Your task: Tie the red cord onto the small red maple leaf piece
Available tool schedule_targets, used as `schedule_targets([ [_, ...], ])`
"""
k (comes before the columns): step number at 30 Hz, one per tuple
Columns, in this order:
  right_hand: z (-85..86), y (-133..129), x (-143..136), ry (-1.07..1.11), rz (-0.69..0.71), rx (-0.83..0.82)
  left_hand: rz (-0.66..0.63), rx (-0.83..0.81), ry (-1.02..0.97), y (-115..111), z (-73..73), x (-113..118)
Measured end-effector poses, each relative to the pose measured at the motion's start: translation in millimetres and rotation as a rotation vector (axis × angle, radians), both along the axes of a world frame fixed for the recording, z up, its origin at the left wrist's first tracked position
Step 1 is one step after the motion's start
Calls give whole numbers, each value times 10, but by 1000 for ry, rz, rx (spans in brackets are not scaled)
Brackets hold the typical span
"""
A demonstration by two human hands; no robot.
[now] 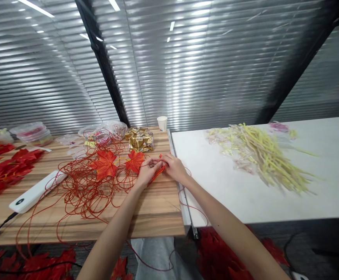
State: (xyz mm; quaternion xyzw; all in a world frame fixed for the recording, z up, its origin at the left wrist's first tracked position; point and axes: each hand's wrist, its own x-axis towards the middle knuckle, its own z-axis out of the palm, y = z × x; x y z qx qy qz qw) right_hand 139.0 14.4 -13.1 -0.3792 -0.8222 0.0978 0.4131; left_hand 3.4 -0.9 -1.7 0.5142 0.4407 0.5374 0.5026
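My left hand (pixel 148 171) and my right hand (pixel 172 166) meet over the right end of the wooden table, both closed with the fingers pinching. Between them they grip a red-orange artificial maple leaf (pixel 157 173), mostly hidden by the fingers. Thin red cord runs around the hands, but whether they pinch it too is hard to see. Just left of my left hand lies a red maple leaf (pixel 135 161), with another maple leaf (pixel 103 165) farther left. A big tangle of red cord (pixel 88 190) spreads over the wood beside them.
A white power strip (pixel 37 192) lies left of the cord, near piled red leaves (pixel 9 171). Behind stand plastic tubs (pixel 31 134), a gold packet (pixel 140 140) and a paper cup (pixel 162 123). Yellow fuzzy stems (pixel 270 159) lie on the white table (pixel 216 194). More leaves (pixel 219 256) cover the floor.
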Motion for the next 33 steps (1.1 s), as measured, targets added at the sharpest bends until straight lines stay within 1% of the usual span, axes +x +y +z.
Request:
schedule_targets([
  [4, -10, 10, -4, -14, -15, 9, -3, 7, -13, 1, -7, -4],
  [10, -6, 15, -2, 2, -17, 28, 7, 38, 33, 28, -40, -24],
  [19, -10, 20, -2, 23, -37, 67, 21, 33, 24, 39, -42, -35],
  [27, -1, 16, -2, 28, -53, 53, 11, 57, 34, 61, -81, -56],
  [33, 1, 15, -2, 20, -58, 51, 13, 56, 41, 48, -66, -50],
])
